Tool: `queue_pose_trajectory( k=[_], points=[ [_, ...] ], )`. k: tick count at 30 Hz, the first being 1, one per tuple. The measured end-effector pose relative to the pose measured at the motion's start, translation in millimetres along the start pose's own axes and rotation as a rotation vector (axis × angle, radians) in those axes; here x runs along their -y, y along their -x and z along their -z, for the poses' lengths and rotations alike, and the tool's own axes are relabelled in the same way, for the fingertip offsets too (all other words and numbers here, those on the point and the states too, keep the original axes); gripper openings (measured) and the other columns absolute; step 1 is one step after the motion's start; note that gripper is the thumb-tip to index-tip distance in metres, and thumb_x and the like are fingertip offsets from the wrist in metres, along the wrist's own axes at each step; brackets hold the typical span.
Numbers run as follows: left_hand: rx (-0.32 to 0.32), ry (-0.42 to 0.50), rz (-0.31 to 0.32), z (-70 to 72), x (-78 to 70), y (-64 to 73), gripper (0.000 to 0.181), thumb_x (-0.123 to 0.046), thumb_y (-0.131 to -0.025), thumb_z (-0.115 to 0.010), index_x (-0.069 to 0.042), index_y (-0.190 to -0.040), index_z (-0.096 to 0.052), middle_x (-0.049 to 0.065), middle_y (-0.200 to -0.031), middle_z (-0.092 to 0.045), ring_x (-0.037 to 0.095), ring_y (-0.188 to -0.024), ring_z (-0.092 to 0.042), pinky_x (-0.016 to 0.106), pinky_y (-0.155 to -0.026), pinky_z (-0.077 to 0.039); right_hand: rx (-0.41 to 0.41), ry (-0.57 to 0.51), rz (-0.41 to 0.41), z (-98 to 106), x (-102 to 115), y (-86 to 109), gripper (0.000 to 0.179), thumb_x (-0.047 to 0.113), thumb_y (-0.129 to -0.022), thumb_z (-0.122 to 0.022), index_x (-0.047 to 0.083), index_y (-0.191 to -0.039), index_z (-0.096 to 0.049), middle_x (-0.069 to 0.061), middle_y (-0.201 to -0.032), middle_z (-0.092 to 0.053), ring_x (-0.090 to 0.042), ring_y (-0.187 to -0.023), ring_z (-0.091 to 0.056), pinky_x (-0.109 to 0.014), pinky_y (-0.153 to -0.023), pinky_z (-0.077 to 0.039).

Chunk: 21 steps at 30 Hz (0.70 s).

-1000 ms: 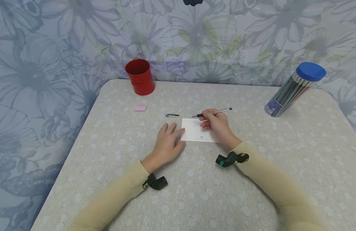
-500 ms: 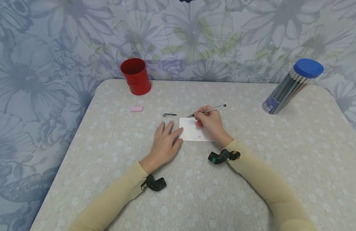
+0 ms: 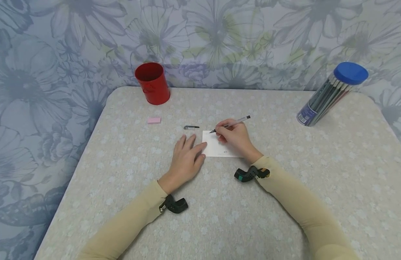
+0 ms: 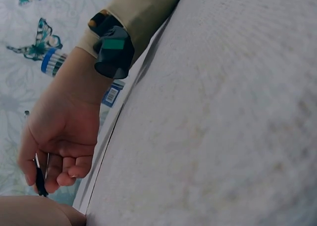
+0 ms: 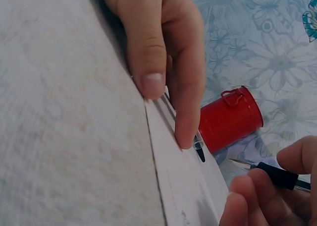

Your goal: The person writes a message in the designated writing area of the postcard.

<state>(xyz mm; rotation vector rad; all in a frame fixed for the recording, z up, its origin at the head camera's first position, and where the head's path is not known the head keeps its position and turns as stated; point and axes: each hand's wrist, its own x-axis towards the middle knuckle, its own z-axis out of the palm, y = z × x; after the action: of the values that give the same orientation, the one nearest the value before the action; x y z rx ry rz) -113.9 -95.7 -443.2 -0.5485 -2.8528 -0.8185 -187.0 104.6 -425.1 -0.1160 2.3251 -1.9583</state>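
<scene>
A white card (image 3: 213,146) with a small dark mark near its lower edge lies on the table. My left hand (image 3: 185,159) rests at the card's left side with fingers spread, the index fingertip on its edge. My right hand (image 3: 237,139) pinches a clear pen (image 3: 236,122) with a black grip between thumb and fingers. The pen tip points left, right at the card's upper edge; the hand covers the card's right part. In the right wrist view the pen's metal tip and black grip (image 5: 277,175) show. A pen cap (image 3: 191,127) lies just above the left fingers.
A red metal cup (image 3: 154,83) stands at the back left, with a pink eraser (image 3: 154,120) in front of it. At the back right a tilted clear tube of pencils (image 3: 327,97) has a blue lid (image 3: 351,73). Behind the table (image 3: 122,159) rises a flowered wall.
My right hand with the pen has moved slightly left, bringing the tip from above the card down to its upper edge. My left hand stays at the card's left side.
</scene>
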Motion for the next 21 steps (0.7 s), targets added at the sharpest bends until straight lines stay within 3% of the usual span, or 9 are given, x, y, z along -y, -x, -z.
queue_pose_trajectory(
  k=[6,11,21],
  points=[
    [0.012,0.002,0.009,-0.5,1.0,-0.1,0.037,-0.019,-0.098,-0.064,-0.010,-0.133,-0.068,0.030,-0.153,-0.045,0.060,-0.146,-0.028,0.072,-0.118,-0.021,0.034,0.111,0.040,-2.8,-5.8,-2.2,0.015,0.012,-0.092,-0.068,0.001,-0.101,-0.073,-0.006,-0.069,-0.071,-0.011,-0.056,-0.064,-0.023,-0.057,-0.053],
    [0.008,0.000,-0.001,-0.8,1.0,-0.6,0.037,-0.019,-0.098,-0.064,-0.010,-0.133,-0.068,0.030,-0.153,-0.046,0.061,-0.146,-0.028,0.073,-0.118,-0.022,0.027,0.168,0.070,-3.7,-9.6,-2.9,0.011,0.013,-0.091,-0.068,0.006,-0.098,-0.071,-0.006,-0.068,-0.071,-0.012,-0.056,-0.065,-0.023,-0.056,-0.052],
    [0.001,0.000,-0.001,-1.8,2.7,-0.4,0.037,-0.018,-0.098,-0.063,-0.010,-0.133,-0.068,0.030,-0.152,-0.047,0.060,-0.145,-0.030,0.072,-0.117,-0.023,0.004,0.203,0.138,-4.2,-13.5,-2.6,0.010,0.014,-0.089,-0.070,0.006,-0.093,-0.074,-0.010,-0.065,-0.071,-0.011,-0.053,-0.065,-0.021,-0.054,-0.049]
  ],
)
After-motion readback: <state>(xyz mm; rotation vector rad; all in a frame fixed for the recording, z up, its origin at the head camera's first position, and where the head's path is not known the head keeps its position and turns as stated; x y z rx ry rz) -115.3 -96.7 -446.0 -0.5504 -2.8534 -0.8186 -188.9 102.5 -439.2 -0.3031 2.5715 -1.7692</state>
